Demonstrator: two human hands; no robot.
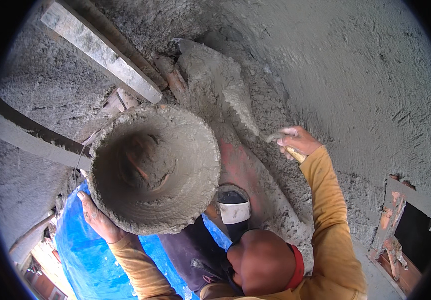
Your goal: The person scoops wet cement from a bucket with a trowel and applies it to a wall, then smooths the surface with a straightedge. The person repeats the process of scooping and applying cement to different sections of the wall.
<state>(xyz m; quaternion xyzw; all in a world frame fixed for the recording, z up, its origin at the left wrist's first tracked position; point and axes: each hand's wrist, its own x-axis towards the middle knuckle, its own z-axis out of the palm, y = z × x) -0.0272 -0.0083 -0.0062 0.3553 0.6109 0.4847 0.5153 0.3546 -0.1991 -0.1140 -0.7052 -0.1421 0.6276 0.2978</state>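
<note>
A round bucket (195, 150), caked inside and out with grey mortar, is tilted so its mouth faces up toward me. Wet mortar (158, 162) lies at its bottom. My left hand (99, 217) holds the bucket from its lower left side, the thumb up along the outer wall. To the right, my right hand (299, 141) is closed round the yellowish wooden handle of a trowel (295, 154). Its blade points up and left, over a mortar-covered surface, and is hard to tell apart from the mortar there.
A grey plastered wall (355, 75) curves along the right, with a dark opening (418, 232) low down. Mortar-splashed wooden beams (103, 52) cross the upper left. A reddish, mortar-smeared sheet (243, 165) lies in the middle, and a blue tarp (83, 240) lies below the bucket.
</note>
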